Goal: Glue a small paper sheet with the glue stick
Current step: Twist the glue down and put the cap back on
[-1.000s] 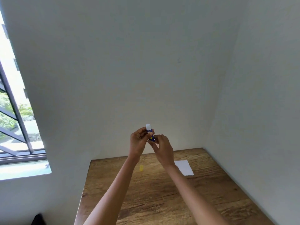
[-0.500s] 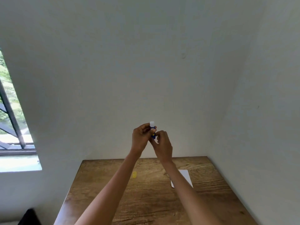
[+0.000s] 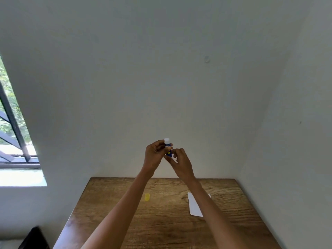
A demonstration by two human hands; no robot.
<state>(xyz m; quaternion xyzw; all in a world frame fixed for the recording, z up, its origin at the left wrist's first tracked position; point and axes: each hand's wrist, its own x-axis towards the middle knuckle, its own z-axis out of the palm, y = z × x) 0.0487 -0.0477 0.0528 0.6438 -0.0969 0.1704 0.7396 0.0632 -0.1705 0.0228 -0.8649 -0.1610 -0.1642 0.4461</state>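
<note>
The glue stick (image 3: 168, 147) is pinched from both sides, raised high above the table (image 3: 161, 223) in front of the white wall (image 3: 161, 78). The left hand (image 3: 154, 155) is wrapped around the upper part of the blue tube, fingers curled in just under the white tip, while the right hand (image 3: 180, 161) is closed on the lower end with thumb and fingertips. The tube is held close to upright, its long axis running top to bottom, the white end pointed up toward the wall and the base turned down into the right hand. Only a sliver of blue with a yellow mark is seen between the two hands; the very bottom is hidden by fingers, so what the right hand is doing there cannot be told.

Down on the wooden top, a small yellow cap (image 3: 147, 197) is seen lying on its own, left of centre, well apart from everything else. Over to the right, the small white paper sheet (image 3: 194, 205) is laid flat on the wood, partly covered by the right forearm crossing above it. No container is on the table; cap and sheet are rested directly on the bare grain.

At the far left a window (image 3: 12, 126) with a dark frame is caught, greenery beyond it
</note>
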